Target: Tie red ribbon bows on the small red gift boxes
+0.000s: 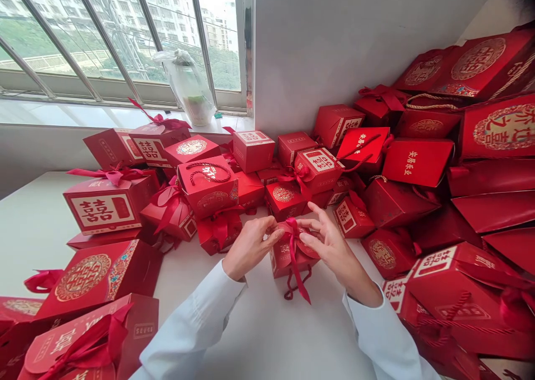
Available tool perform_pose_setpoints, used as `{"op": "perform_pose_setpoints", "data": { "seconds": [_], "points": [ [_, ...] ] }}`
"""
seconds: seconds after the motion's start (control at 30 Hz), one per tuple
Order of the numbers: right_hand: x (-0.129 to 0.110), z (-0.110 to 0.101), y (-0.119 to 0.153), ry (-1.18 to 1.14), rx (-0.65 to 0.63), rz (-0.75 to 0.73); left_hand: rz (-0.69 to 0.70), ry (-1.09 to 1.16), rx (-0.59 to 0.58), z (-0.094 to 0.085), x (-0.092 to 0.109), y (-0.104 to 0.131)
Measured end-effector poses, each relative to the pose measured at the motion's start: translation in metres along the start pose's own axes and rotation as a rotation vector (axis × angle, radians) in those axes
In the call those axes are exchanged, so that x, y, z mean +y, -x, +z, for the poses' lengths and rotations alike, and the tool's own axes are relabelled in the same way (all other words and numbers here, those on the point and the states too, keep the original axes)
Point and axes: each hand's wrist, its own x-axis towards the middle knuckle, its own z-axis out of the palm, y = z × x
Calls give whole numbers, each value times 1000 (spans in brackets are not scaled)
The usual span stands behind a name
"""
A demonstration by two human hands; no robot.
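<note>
A small red gift box (282,260) with pale lettering stands on the white table in front of me. A red ribbon (295,257) is tied in a bow on its top, and one long tail hangs down the near side. My left hand (254,240) is closed in a pinch on the ribbon at the bow's left. My right hand (332,246) has its thumb and index finger at the bow's right side, with another finger raised. The exact contact of its fingertips is partly hidden. A dark red twisted cord handle (289,291) hangs at the box's front.
Red gift boxes crowd the table (267,335), including a double-happiness box (106,204) at left and a ribboned box (472,296) at right. Larger red bags (499,126) are stacked at the far right. A plastic-wrapped cup (196,104) stands on the sill by the barred window.
</note>
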Motion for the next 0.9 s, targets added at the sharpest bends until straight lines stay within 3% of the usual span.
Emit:
{"op": "perform_pose_setpoints", "data": {
  "seconds": [0.27,0.47,0.57,0.9],
  "points": [
    [0,10,-2,-154,28,22,-18,8,-57,-10,-1,2],
    [-16,14,13,-101,46,-41,2,130,-163,-31,7,8],
    [-15,15,13,-103,49,-19,-7,144,-162,-33,7,9],
    [0,8,5,-211,-167,129,-56,92,-212,-21,-3,6]
  ]
}}
